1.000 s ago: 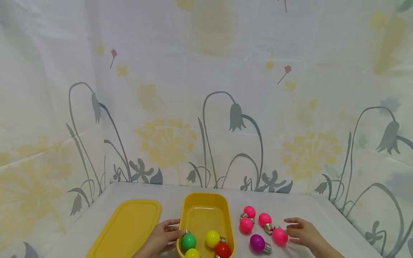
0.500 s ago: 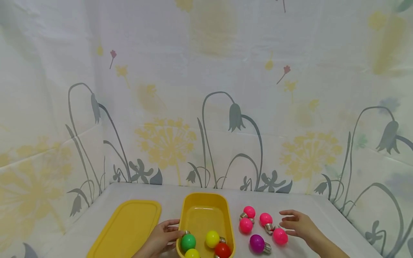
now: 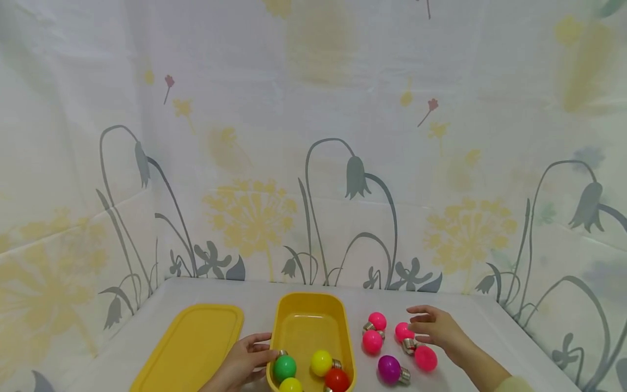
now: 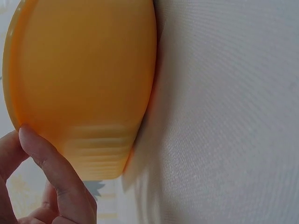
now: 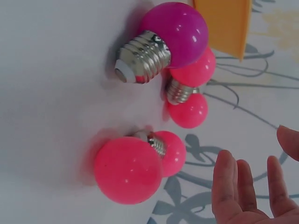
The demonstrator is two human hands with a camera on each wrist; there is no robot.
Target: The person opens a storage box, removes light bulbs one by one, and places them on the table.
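Both hands are bare, with what may be a pale yellowish sleeve edge [image 3: 514, 384] at the right forearm.

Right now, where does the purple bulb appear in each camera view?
Head: purple bulb at bottom centre-right, lying on the table right of the yellow tub.
Left wrist: not in it; only the tub's outer wall shows.
Right wrist: top centre, metal base pointing left.
Shared landmark: the yellow tub.
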